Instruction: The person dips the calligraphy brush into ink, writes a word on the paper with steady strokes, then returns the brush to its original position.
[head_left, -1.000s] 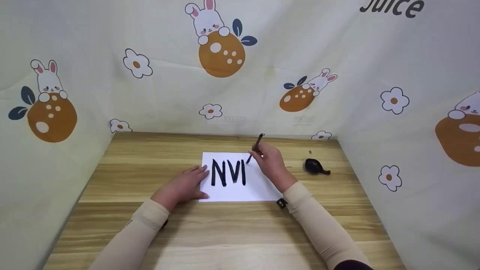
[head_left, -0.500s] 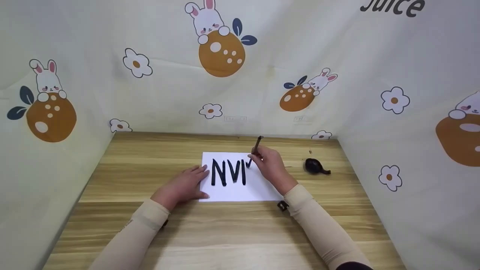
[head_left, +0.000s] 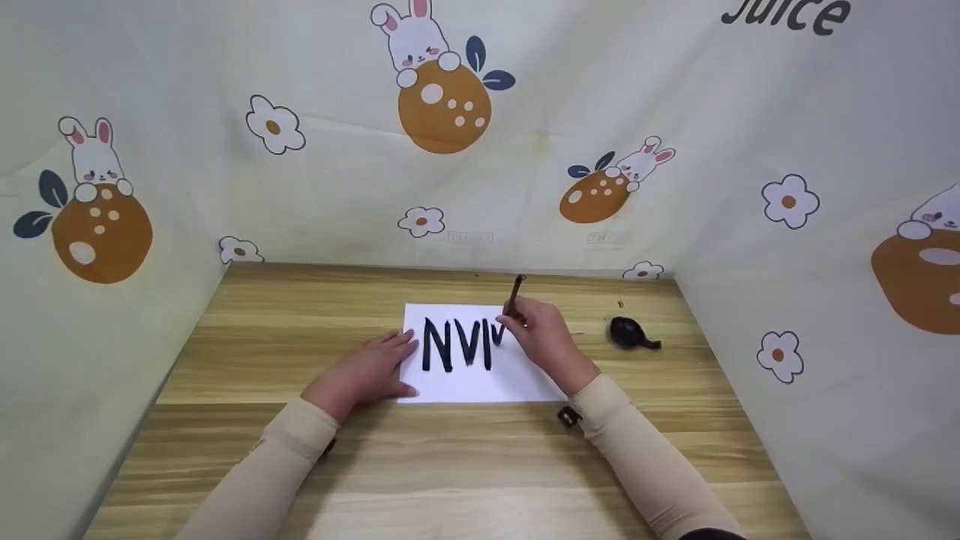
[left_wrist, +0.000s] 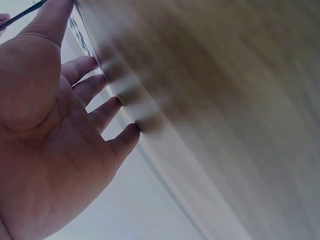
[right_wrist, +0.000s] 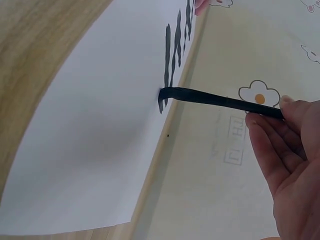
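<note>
A white sheet of paper (head_left: 465, 386) lies on the wooden table, with bold black strokes reading "NVI" (head_left: 457, 345) and a short V-shaped mark beginning beside them. My left hand (head_left: 364, 371) rests spread at the sheet's left edge, its fingertips and thumb on the paper. Between the thumb and fingers of my right hand (head_left: 546, 337) I pinch a thin dark ink brush (head_left: 514, 294). In the right wrist view the brush (right_wrist: 215, 99) has its tip bent against the paper at the end of a fresh stroke.
To the right of the sheet lies a glossy black rounded thing (head_left: 628, 333) with a narrow neck. A small dark speck (head_left: 620, 304) sits behind it. Pale cloth walls (head_left: 337, 187) printed with rabbits and oranges stand around the table's back and sides.
The brush and right hand have moved slightly down, then right and up, leaving a small V-shaped stroke right of the "I". My left hand has stayed in place.
</note>
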